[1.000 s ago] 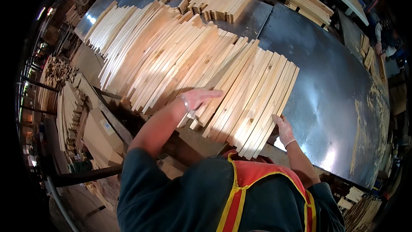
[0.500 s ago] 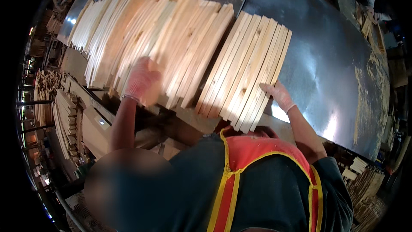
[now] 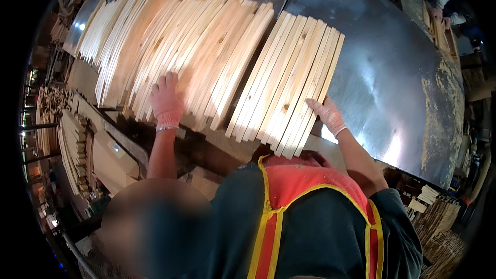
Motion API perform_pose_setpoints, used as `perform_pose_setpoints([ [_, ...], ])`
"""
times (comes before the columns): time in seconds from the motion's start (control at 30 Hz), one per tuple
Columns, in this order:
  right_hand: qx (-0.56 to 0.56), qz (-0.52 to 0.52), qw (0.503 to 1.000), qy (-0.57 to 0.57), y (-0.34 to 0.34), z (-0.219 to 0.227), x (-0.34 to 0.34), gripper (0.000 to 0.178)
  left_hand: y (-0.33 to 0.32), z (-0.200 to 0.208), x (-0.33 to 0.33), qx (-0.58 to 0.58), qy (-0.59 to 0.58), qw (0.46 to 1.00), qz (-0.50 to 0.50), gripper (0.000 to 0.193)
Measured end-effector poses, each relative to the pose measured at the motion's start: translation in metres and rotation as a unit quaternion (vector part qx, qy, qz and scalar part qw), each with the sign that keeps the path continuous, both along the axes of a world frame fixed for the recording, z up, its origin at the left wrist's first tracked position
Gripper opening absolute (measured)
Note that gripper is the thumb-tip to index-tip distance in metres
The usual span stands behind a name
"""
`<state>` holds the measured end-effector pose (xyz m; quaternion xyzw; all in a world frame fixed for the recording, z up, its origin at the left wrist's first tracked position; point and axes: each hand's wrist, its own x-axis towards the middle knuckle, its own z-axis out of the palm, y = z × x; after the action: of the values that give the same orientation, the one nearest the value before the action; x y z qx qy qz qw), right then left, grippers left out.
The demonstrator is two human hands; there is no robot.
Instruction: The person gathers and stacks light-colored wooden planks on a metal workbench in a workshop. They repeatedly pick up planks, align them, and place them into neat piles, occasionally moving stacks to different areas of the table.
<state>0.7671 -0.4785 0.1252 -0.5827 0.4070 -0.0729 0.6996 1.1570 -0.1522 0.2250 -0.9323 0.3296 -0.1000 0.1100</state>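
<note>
Along the tabletop's (image 3: 372,62) near edge | small slat group (image 3: 287,82), narrow gap from wider slat row (image 3: 175,46) | left grip (image 3: 167,102): fingers apart over row | right grip (image 3: 329,118): at group's outer edge, cannot tell whether clamped | metal runs right to sawdust (image 3: 427,119)

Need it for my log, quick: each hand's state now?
Left hand: open, on or just above the larger group of wooden strips.
Right hand: at the right edge of the smaller group; grip unclear.

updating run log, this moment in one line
left hand: at larger slat row | right hand: at right edge of smaller slat group
</note>
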Motion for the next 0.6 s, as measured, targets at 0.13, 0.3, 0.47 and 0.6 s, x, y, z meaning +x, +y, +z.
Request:
perform_pose_setpoints([
  [0.13, -0.023, 0.013, 0.999, 0.023, 0.002, 0.005, 0.002, 0.093, -0.015, 0.011, -0.011, 0.005, -0.006, 0.999, 0.046, 0.075],
  [0.3, -0.075, 0.023, 0.995, 0.056, 0.001, -0.007, -0.006, 0.094, -0.007, 0.006, -0.063, -0.154, -0.023, 0.987, -0.047, 0.069],
  [0.47, -0.101, 0.019, 0.994, 0.045, 0.029, 0.02, -0.006, 0.094, 0.057, -0.086, -0.15, -0.301, 0.167, 0.927, -0.151, 0.062],
  [0.6, -0.041, 0.001, 0.999, 0.025, 0.03, 0.006, -0.01, 0.095, 0.066, -0.132, -0.231, -0.468, 0.445, 0.732, 0.217, 0.047],
])
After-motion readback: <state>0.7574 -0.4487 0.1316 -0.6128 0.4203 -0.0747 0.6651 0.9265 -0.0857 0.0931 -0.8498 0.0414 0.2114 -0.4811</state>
